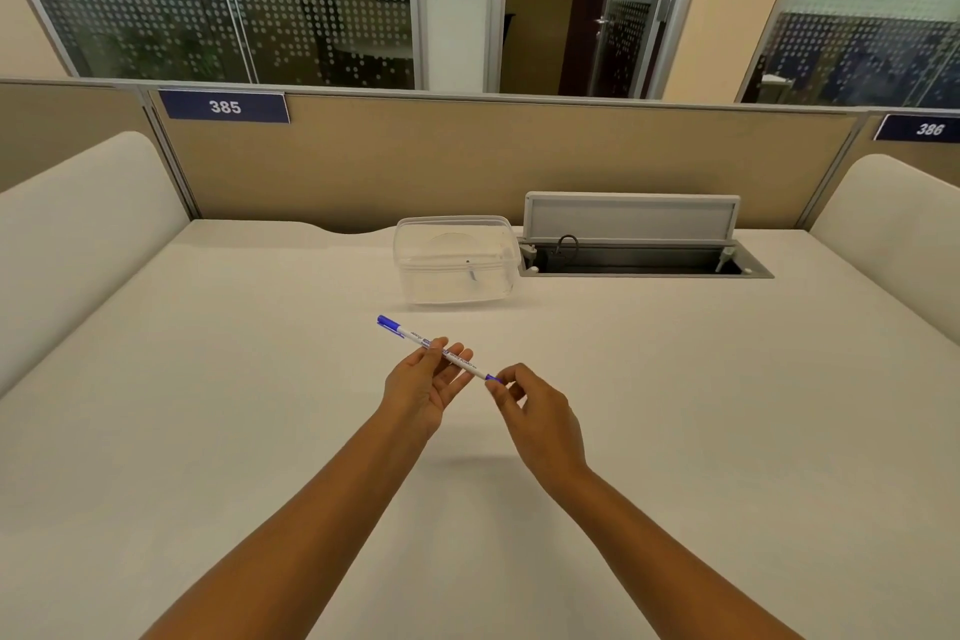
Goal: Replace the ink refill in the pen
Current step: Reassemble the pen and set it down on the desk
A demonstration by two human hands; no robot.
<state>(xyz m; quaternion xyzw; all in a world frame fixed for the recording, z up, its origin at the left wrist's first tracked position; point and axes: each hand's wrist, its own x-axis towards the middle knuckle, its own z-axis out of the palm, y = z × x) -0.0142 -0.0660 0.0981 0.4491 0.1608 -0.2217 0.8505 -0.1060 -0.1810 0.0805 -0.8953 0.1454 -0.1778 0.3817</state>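
Office cubicle 385, its white desk (208, 405) backed by a tan partition (467, 161), sets the scene as a person holds a white ballpoint pen (441, 351) in the air above the desk's middle, on the near side of a clear plastic container (454, 260). The left hand (423, 382) pinches the barrel between thumb and fingertips, palm turned up, the other fingers loosely spread. The right hand (530, 405) closes thumb and forefinger on the blue end piece (492, 378) at the pen's near end, its remaining fingers curled. The blue cap (390, 325) points away, toward the container's left corner.

This appears to be the start of unscrewing or pulling off the end piece to free the old refill; the pen looks still assembled. A new refill cannot be picked out with any certainty, though a small dark item shows inside the container.

The chief risk is a small part slipping: once the end piece comes loose, it or the refill could drop and roll. Just right of the container an open cable hatch (644, 265) gapes in the desk, a likely trap for anything rolling that way. Ink on the fingers is another hazard if the refill is pulled hard.

Around the pen the desk lies bare on every side, well clear of the padded side panels, leaving generous room to work.
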